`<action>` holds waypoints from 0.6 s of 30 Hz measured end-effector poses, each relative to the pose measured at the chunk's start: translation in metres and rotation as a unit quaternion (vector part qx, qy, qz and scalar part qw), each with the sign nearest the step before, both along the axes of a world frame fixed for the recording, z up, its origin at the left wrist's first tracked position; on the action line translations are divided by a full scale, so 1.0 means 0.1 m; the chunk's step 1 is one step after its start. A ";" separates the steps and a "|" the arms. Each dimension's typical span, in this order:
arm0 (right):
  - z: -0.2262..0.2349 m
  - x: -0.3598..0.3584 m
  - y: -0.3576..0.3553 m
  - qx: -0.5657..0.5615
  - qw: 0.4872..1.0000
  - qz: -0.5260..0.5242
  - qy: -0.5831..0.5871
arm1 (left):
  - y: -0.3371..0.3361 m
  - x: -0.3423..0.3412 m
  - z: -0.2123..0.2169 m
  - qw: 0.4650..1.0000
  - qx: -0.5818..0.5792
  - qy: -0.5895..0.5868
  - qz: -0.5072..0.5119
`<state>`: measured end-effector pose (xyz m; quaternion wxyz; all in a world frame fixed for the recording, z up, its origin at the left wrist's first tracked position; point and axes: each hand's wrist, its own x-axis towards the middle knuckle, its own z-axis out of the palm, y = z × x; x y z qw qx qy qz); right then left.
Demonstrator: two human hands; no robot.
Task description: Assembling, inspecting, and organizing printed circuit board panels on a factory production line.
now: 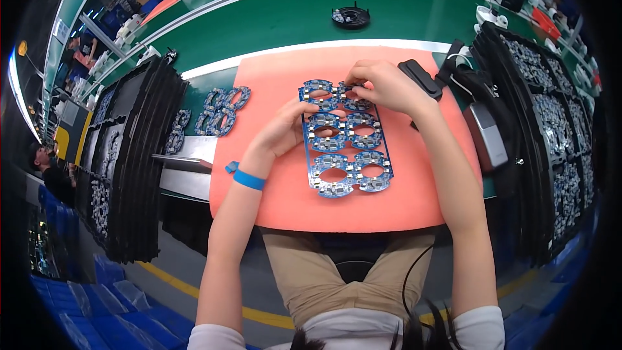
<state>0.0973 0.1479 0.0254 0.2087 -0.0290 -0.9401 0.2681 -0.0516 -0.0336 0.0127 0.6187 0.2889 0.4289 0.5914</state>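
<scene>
panel (348,131) of blue rings, over my pink mat (414,204), right before me; call it the dial's centre. my left hand (285,131) grips its edge near ten o'clock, some fingertips showing through a ring hole. my right hand (382,84) pinches the far ring towards one, between thumb and fingers. loose boards (223,115) lie just past nine, tray stacks (136,155) at nine and three, a black case (421,80) near two. farthest, at twelve, a black disc (350,18) sits on green belting (259,23).

L hand (284,129), R hand (386,85) on PCB pnl (348,133).
</scene>
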 end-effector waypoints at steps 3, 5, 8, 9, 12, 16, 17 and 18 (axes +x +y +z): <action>0.00 0.04 0.04 0.080 0.996 -0.038 -0.021 | 0.00 0.00 0.01 1.000 0.001 -0.003 -0.007; -0.03 0.02 0.05 0.082 0.996 -0.038 -0.026 | 0.00 0.01 0.02 1.000 -0.007 0.023 0.008; -0.02 -0.02 0.03 0.073 0.996 -0.041 -0.036 | -0.01 0.00 0.02 1.000 0.002 0.026 0.007; -0.02 -0.01 0.03 0.063 0.996 -0.044 -0.040 | -0.02 -0.01 0.01 1.000 0.002 0.022 0.005; 0.04 0.04 0.05 -0.066 0.997 -0.026 -0.037 | -0.01 -0.02 0.02 1.000 -0.002 0.029 0.006; -0.01 0.06 0.13 -0.049 0.998 -0.003 -0.046 | 0.01 -0.02 0.00 1.000 -0.001 0.022 0.003; -0.01 0.07 0.14 -0.013 1.000 -0.004 -0.024 | 0.02 -0.01 0.00 1.000 0.004 0.026 0.010; -0.01 0.08 0.14 0.022 1.000 -0.006 -0.003 | 0.03 0.00 0.00 0.999 0.009 0.031 0.017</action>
